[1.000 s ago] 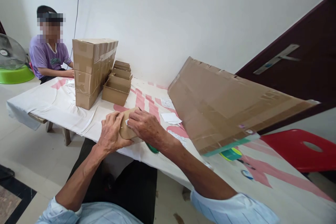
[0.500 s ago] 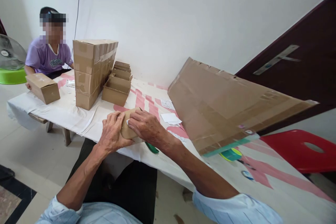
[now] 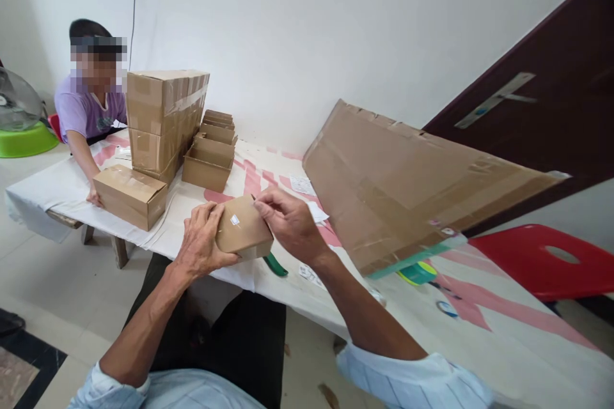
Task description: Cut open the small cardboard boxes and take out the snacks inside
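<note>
A small brown cardboard box (image 3: 244,223) with a little white label on its face is tilted up at the table's front edge. My left hand (image 3: 201,239) is closed around its left side, thumb along the bottom. My right hand (image 3: 288,220) is at the box's upper right corner with its fingers pinched. A small dark tip pokes out by those fingertips, too little of it showing to name. Below the box, a green curved handle (image 3: 275,265) lies on the table edge, partly hidden.
A co-worker's hand (image 3: 94,195) is on another cardboard box (image 3: 132,195) at left, beside tall stacked boxes (image 3: 167,102). Open boxes (image 3: 208,166) stand behind. A large cardboard sheet (image 3: 422,185) leans at right, near a tape roll (image 3: 417,273) and a red chair (image 3: 551,262).
My right hand has drawn back from the box face to its right corner, uncovering the white label. The co-worker's box has moved right, up against the stacked boxes.
</note>
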Demonstrator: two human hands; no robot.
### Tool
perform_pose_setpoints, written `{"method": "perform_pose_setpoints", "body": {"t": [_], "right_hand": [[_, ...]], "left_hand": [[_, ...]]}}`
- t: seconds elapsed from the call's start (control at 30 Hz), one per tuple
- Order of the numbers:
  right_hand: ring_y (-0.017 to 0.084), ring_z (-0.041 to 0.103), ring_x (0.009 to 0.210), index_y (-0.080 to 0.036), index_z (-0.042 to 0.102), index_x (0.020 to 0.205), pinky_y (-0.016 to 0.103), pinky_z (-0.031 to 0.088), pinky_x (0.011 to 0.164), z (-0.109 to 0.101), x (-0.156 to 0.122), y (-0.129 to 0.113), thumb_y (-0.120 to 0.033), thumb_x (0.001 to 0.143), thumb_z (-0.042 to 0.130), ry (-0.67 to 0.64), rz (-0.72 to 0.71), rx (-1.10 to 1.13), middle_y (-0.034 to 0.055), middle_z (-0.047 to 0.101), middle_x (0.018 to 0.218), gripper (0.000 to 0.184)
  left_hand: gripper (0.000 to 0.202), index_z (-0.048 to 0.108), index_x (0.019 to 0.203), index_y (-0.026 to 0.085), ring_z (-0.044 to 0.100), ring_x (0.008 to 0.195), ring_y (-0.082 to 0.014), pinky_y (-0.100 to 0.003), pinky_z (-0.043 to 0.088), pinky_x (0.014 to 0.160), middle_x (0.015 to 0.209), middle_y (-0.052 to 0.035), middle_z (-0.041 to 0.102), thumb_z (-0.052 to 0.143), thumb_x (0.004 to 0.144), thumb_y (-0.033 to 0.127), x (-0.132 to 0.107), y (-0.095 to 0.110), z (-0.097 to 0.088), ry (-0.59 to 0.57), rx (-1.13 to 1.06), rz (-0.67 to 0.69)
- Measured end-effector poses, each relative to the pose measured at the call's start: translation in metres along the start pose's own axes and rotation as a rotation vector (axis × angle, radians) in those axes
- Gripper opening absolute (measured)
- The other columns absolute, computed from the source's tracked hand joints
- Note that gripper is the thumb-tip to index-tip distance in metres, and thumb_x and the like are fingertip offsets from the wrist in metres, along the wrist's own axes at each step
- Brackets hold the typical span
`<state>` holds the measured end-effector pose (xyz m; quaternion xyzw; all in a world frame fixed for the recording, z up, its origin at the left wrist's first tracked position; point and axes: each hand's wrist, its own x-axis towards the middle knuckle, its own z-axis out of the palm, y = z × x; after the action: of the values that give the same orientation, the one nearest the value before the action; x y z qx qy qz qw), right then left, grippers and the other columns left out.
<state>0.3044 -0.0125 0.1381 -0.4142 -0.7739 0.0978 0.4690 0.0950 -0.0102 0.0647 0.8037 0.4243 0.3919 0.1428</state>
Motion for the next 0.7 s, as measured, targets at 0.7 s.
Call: {"method": "perform_pose_setpoints", "body": {"t": [0.7], "right_hand": [[0.024,0.064,0.077,-0.022,0.065,0.079,0.036,0.052,0.077,-0.082,-0.237,0.198,-0.042,0.086,0.049,0.488,0.717,-0.406,0.008,0.072,0.078,0.027]], "left_hand": [[0.096,0.056,0.151,0.03,0.063,0.129,-0.0356,-0.052,0.056,0.111,0.15,-0.0072,0.056,0.087,0.063,0.055,-0.002,-0.105,-0.041,0.07,-0.102,-0.28]]}}
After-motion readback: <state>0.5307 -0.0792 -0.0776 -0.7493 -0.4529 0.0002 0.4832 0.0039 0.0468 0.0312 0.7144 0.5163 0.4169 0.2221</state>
